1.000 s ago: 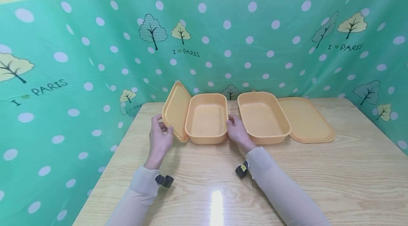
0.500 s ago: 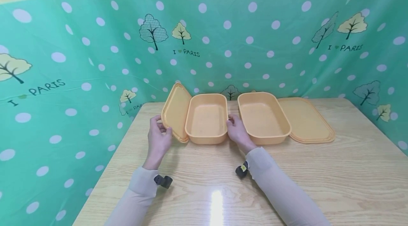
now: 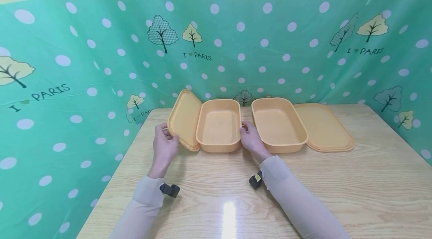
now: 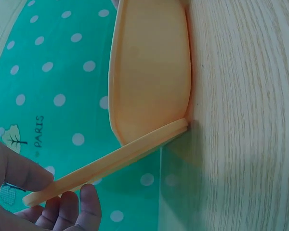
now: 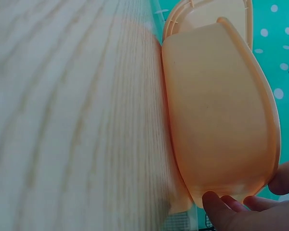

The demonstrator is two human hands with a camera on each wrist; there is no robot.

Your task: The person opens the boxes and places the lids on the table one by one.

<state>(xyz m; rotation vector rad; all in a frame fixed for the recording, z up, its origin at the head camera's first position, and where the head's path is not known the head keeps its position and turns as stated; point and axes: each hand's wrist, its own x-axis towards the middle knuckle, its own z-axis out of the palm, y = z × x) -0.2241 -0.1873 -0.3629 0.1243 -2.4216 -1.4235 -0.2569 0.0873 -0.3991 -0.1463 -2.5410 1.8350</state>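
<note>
My left hand pinches the outer edge of an orange plastic lid, thumb on one face and fingers behind. The lid leans outward, its lower edge down on the table beside an orange food container. In the left wrist view the lid slants up from the tabletop to the fingers. My right hand is at the container's right side, its thumb at the rim and fingertips against the wall. The right wrist view shows those fingers touching the container's end wall. The container holds nothing.
A second, larger orange container stands to the right of my right hand. Another orange lid lies flat at its right side. Behind the wood-grain table hangs a green dotted cloth.
My left hand has moved a little to the left, tipping the lid further outward and lower. The right hand and both containers have stayed where they were.
</note>
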